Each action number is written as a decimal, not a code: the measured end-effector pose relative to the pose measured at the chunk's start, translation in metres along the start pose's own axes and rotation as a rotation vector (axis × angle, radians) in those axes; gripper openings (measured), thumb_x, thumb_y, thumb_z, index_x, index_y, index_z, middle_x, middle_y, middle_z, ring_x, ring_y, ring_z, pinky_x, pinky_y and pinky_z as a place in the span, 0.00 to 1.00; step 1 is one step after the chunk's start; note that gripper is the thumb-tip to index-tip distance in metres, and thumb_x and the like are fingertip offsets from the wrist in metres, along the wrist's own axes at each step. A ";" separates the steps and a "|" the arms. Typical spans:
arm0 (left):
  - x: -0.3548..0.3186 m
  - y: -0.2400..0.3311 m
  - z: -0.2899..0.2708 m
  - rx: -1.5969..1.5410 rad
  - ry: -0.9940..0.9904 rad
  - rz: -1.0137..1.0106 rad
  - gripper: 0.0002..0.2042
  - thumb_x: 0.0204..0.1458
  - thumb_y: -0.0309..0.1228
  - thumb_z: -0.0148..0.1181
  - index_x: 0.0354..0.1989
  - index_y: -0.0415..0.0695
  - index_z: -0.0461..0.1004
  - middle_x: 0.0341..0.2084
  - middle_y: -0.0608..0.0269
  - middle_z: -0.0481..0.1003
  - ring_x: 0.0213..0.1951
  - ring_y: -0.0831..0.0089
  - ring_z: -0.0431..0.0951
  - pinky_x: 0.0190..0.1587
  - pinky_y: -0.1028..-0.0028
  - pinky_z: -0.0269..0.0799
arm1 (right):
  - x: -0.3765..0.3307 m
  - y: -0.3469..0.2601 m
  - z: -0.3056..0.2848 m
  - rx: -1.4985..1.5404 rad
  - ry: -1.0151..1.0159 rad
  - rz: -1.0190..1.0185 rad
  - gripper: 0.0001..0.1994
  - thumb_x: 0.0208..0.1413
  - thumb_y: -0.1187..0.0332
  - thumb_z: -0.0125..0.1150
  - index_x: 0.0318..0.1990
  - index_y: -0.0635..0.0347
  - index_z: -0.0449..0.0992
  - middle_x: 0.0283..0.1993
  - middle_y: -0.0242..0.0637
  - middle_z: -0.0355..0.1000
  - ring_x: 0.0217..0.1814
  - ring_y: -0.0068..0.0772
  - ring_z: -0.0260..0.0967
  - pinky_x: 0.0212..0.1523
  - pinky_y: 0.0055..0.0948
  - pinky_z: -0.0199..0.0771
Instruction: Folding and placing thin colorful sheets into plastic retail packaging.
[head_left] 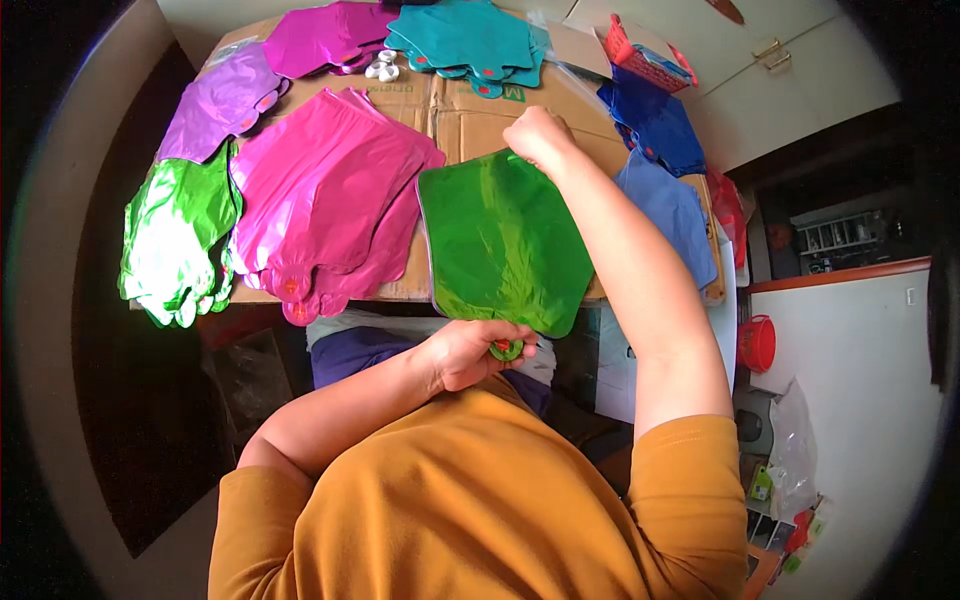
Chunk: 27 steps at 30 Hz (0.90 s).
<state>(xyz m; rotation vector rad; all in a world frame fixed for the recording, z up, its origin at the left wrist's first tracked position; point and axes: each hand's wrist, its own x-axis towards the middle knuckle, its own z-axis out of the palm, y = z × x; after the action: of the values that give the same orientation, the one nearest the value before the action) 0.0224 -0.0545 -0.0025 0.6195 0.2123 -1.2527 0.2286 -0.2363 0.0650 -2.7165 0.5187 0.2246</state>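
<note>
She held the flat green foil balloon [503,240] taut, left hand [470,352] pinching its neck at six o'clock, right hand [537,137] gripping its top at twelve; seemingly mid-inspection, laying it onto the worktop [470,120] looked next.

A flat, shiny green foil balloon [505,245] lies uninflated over the cardboard's near edge, neck toward the person.

Glossy green foil balloon [505,245], smooth and crinkly, on matt brown cardboard [470,125].
</note>
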 end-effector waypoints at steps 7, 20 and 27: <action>-0.002 0.006 0.000 -0.040 -0.085 -0.058 0.06 0.57 0.29 0.58 0.31 0.39 0.73 0.33 0.60 0.74 0.37 0.70 0.75 0.43 0.68 0.72 | 0.012 0.001 0.003 0.028 -0.073 -0.027 0.12 0.43 0.68 0.55 0.28 0.69 0.80 0.33 0.54 0.78 0.38 0.46 0.78 0.40 0.38 0.76; 0.006 -0.001 -0.010 -0.086 -0.070 -0.086 0.07 0.61 0.27 0.53 0.43 0.36 0.70 0.35 0.60 0.74 0.39 0.70 0.75 0.47 0.70 0.73 | -0.007 0.018 -0.019 0.296 -0.311 -0.202 0.14 0.42 0.83 0.55 0.38 0.63 0.79 0.29 0.37 0.74 0.27 0.26 0.70 0.27 0.29 0.71; -0.007 0.003 -0.019 -0.201 -0.254 -0.017 0.22 0.54 0.32 0.59 0.56 0.37 0.66 0.45 0.51 0.74 0.45 0.62 0.75 0.53 0.62 0.70 | -0.005 0.020 -0.021 0.347 -0.334 -0.191 0.14 0.42 0.84 0.54 0.39 0.65 0.78 0.28 0.38 0.73 0.24 0.28 0.70 0.23 0.29 0.71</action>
<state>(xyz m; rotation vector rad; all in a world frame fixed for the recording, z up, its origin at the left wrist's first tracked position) 0.0262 -0.0375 -0.0135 0.2823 0.1293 -1.2947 0.2179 -0.2597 0.0794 -2.3075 0.1794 0.4776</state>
